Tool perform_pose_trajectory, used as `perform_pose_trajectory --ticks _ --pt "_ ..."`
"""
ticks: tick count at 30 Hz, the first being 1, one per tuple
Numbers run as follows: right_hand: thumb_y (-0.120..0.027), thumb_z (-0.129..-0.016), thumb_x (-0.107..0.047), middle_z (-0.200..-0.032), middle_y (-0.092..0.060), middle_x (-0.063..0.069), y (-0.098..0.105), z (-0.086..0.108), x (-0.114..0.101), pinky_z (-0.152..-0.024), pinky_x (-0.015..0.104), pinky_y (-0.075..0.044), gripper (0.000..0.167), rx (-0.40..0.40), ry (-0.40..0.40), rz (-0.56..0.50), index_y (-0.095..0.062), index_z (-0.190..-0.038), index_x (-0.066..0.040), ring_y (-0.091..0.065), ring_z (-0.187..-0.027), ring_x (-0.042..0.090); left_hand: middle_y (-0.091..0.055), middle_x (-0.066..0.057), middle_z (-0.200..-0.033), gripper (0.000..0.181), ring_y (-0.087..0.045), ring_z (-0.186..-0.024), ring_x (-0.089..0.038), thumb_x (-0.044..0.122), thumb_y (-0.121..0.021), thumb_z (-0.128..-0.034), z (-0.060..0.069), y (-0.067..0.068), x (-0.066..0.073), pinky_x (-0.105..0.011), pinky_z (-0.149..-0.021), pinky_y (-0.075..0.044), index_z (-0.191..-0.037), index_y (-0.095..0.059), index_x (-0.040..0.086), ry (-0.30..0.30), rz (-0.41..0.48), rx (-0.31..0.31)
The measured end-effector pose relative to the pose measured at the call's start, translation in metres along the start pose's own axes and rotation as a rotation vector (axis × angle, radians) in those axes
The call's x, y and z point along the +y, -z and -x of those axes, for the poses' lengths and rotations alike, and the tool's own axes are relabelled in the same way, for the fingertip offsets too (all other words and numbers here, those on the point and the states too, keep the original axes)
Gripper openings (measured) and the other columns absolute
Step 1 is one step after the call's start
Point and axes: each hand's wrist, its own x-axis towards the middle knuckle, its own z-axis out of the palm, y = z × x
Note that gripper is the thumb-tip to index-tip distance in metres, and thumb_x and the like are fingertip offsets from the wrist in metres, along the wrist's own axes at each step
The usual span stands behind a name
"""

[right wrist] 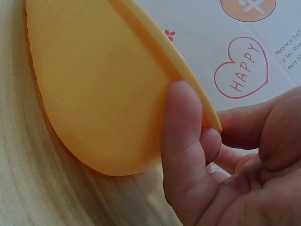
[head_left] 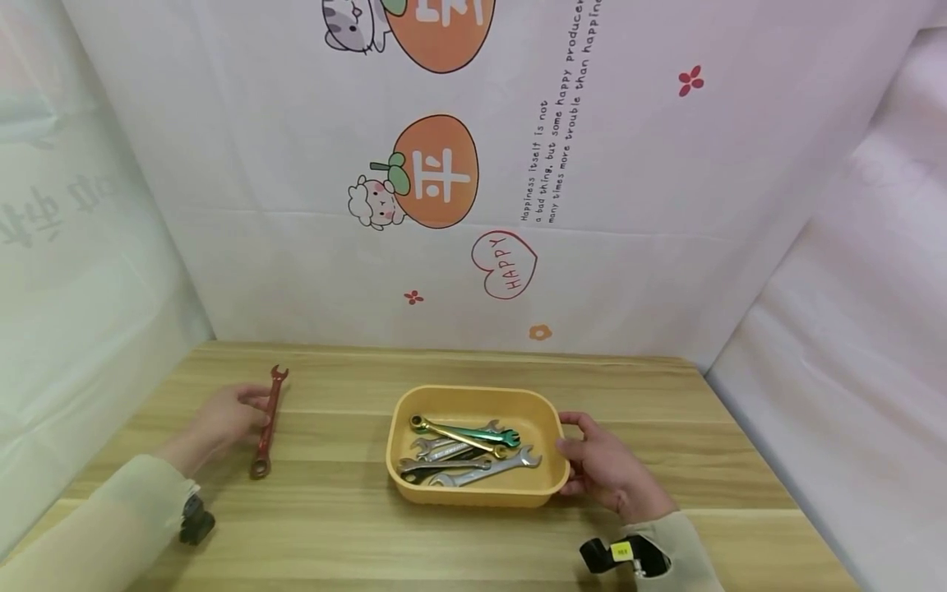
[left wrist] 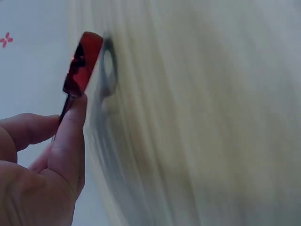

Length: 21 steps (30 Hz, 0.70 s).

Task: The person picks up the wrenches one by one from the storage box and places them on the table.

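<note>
Now 1 red wrench (head_left: 268, 436) between the left hand's (head_left: 231, 415) fingertips (left wrist: 51, 125)

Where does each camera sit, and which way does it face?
Head: on the head, looking forward and down at table, tray and backdrop; left hand, right hand and sleeves show.
Left wrist: on that wrist, facing the red wrench; the left hand shows, pinching it.
Right wrist: on that wrist, facing the tray from outside; the right hand shows, gripping it.
Shared: head and right wrist both show tray and HAPPY heart.
</note>
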Motion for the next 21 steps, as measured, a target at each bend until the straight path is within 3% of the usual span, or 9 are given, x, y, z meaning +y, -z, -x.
perform_pose_trajectory --ticks 4,10,17,21 --pt "-0.049 -0.104 -0.010 -0.081 -0.062 0.017 -0.001 -0.001 0.000 -0.055 0.036 -0.057 0.051 -0.002 0.000 0.005 -0.027 -0.150 -0.011 -0.062 -0.060 0.021 -0.038 -0.045 -0.134 0.063 -0.063 -0.098 -0.035 -0.014 -0.055 -0.0851 0.006 0.018 -0.011 -0.043 -0.077 -0.058 -0.141 -0.028 -0.021 0.022 -0.060 -0.020" --pt "-0.048 -0.104 -0.010 -0.081 -0.063 0.017 -0.001 0.000 0.000 -0.055 0.035 -0.057 0.051 -0.012 0.001 0.001 -0.026 -0.150 -0.011 -0.063 -0.060 0.020 -0.030 -0.047 -0.138 0.062 -0.061 -0.102 -0.036 -0.013 -0.055 -0.0866 0.012 0.043 -0.026 -0.044 -0.079 -0.057 -0.141 -0.026 -0.023 0.069 -0.074 -0.057" --pt "-0.048 -0.104 -0.010 -0.082 -0.063 0.018 0.000 0.000 0.000 -0.055 0.035 -0.057 0.051 -0.015 0.001 0.002 -0.026 -0.150 -0.011 -0.063 -0.061 0.021 -0.039 -0.047 -0.130 0.051 -0.065 -0.094 -0.032 -0.005 -0.047 -0.0947 0.025 0.062 -0.032 -0.043 -0.077 -0.058 -0.136 -0.028 -0.027 0.073 -0.163 -0.070" --pt "-0.048 -0.104 -0.010 -0.082 -0.064 0.019 0.000 0.000 0.000 -0.055 0.035 -0.057 0.051 -0.019 0.003 0.003 -0.026 -0.150 -0.011 -0.064 -0.061 0.022 -0.040 -0.048 -0.127 0.051 -0.066 -0.092 -0.033 -0.002 -0.050 -0.0959 0.031 0.070 -0.035 -0.041 -0.076 -0.058 -0.134 -0.029 -0.028 0.073 -0.211 -0.054"
